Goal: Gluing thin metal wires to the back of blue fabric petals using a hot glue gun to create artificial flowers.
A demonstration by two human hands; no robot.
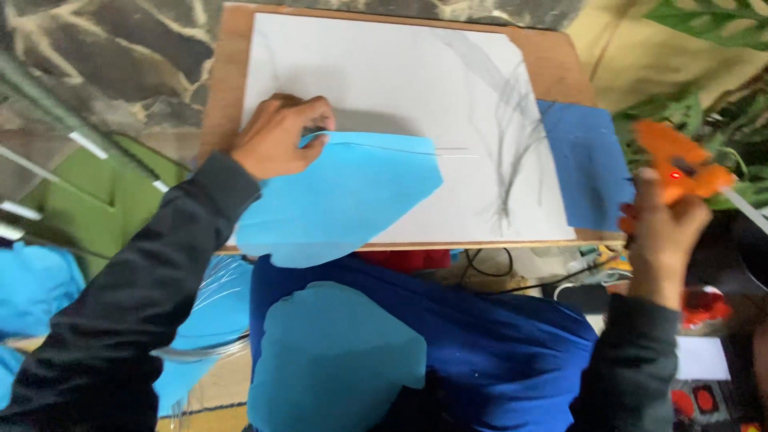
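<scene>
The left hand is pinching the top corner of a light blue, irregularly cut paper sheet, fingers clenched on its edge and pressing it down onto a large white rectangular paper sheet. That white sheet, smudged with grey pencil strokes toward its right half, is lying on a brown wooden board. The light blue piece is covering the white sheet's lower left part and hanging over the board's near edge.

The right hand is grasping an orange plastic glue gun by its handle, held up off the board's right edge, a small red light glowing on its body. A darker blue paper piece is lying on the board's right end, just beside the white sheet.

Below the board's near edge, a deep blue cloth is spreading, with another light blue cut paper shape resting on it. Black cables are curling just under the board's near edge.
</scene>
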